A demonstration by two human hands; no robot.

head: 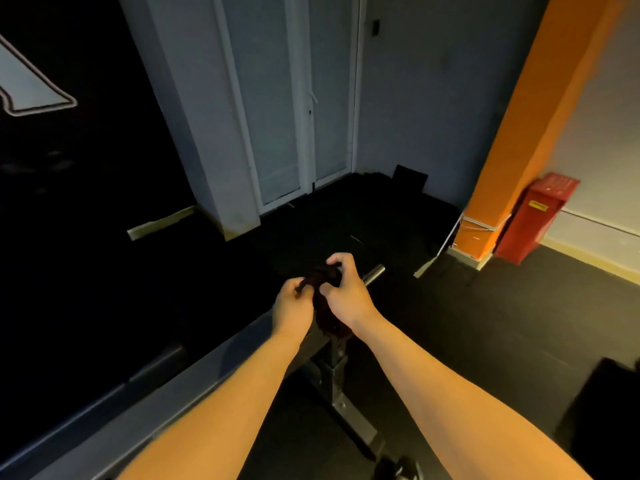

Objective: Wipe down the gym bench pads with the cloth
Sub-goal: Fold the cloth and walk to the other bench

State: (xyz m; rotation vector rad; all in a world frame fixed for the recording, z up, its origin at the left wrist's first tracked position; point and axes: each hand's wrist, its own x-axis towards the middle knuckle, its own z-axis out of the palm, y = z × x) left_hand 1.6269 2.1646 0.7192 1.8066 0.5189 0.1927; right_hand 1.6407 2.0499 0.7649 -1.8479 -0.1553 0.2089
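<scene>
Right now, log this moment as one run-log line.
left hand: pinches cloth | right hand: grips cloth | cloth: bunched between both hands | bench pad: below left forearm | wiping: not yet begun

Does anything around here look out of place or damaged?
Yes. The pale strip at the foot of the dark wall lies askew, seemingly detached, and a thin white strip leans loose against the orange pillar.

Bench left, bar ahead, open floor right

Dim room: black floor, pale double doors, orange pillar, red box beside it.
</scene>
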